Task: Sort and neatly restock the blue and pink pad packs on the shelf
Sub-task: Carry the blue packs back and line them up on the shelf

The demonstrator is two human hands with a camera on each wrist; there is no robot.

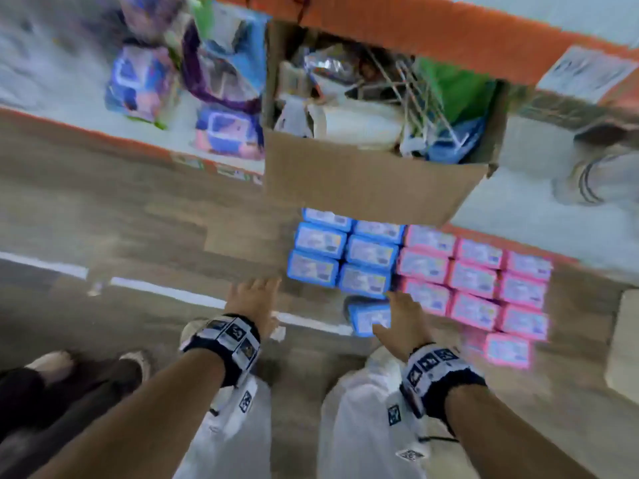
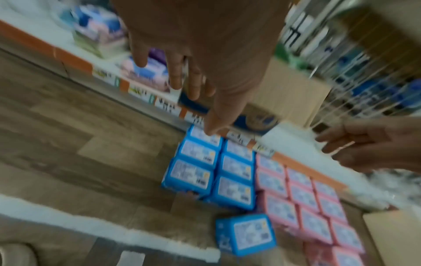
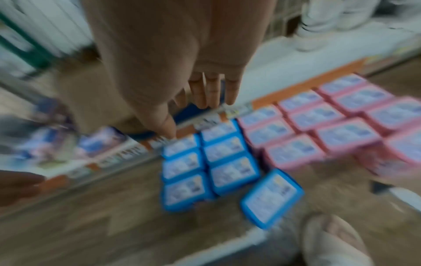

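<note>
Several blue pad packs [image 1: 340,254] lie in two rows on the wooden floor, and a block of pink pad packs [image 1: 477,278] lies right of them. One loose blue pack [image 1: 368,318] lies askew in front of the rows, also seen in the left wrist view [image 2: 247,234] and the right wrist view [image 3: 271,198]. My left hand [image 1: 254,293] hovers open above the floor, left of the blue rows, holding nothing. My right hand [image 1: 401,319] is open with straight fingers just above the loose blue pack; contact is unclear. All views are blurred.
A cardboard box [image 1: 366,178] full of mixed goods stands behind the packs on the low shelf [image 1: 62,108] with an orange edge. Colourful bags [image 1: 221,77] sit on the shelf at left. Another person's shoes [image 1: 135,361] are at left, a white stripe [image 1: 166,292] crosses the floor.
</note>
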